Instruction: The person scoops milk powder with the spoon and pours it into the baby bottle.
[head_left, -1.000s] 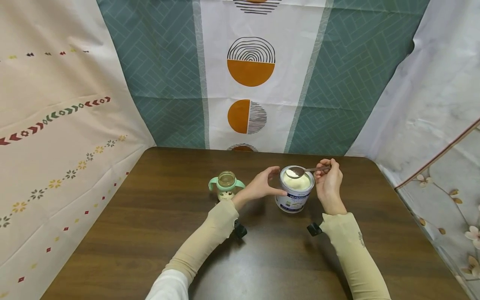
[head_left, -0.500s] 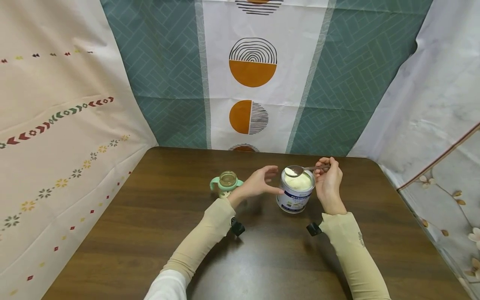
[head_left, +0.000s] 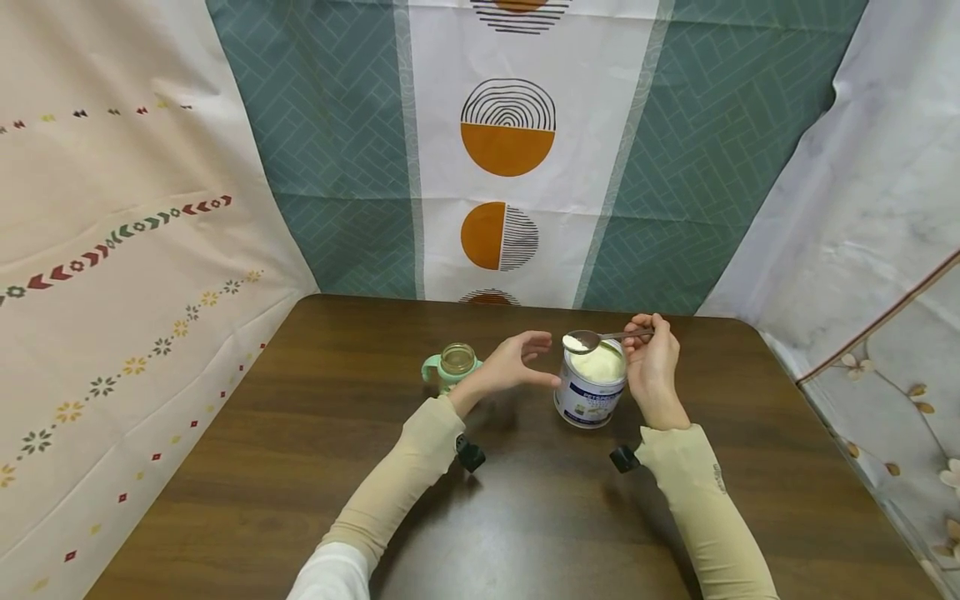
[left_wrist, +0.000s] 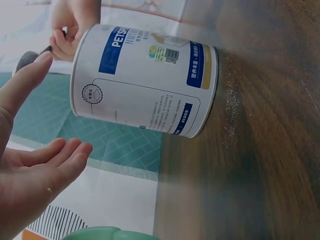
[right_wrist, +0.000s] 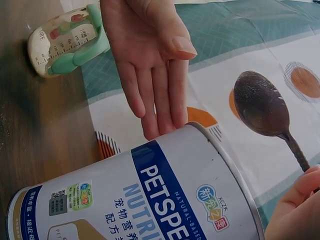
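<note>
My right hand [head_left: 652, 360] pinches the handle of a dark spoon [head_left: 587, 341], whose bowl is above the left part of an open white and blue can [head_left: 587, 403]. Pale powder lies in the spoon, and more of the same powder [head_left: 600, 365] fills the can near its rim. Left of the can, my left hand [head_left: 512, 367] is held with fingers and thumb spread and nothing between them. In the left wrist view the can [left_wrist: 145, 82] stands apart from that hand's thumb and fingers. The spoon's underside [right_wrist: 262, 105] shows in the right wrist view.
A baby bottle [head_left: 457, 360] with a green collar and handles stands uncapped, left of the can and partly behind my left wrist. Some powder specks [left_wrist: 231, 105] lie on the brown table [head_left: 315, 400] by the can's base. Patterned cloths hang around the table.
My left hand has drawn back leftward from the can's side, with its fingers still spread. The spoon with powder has shifted slightly left over the can in my right hand.
</note>
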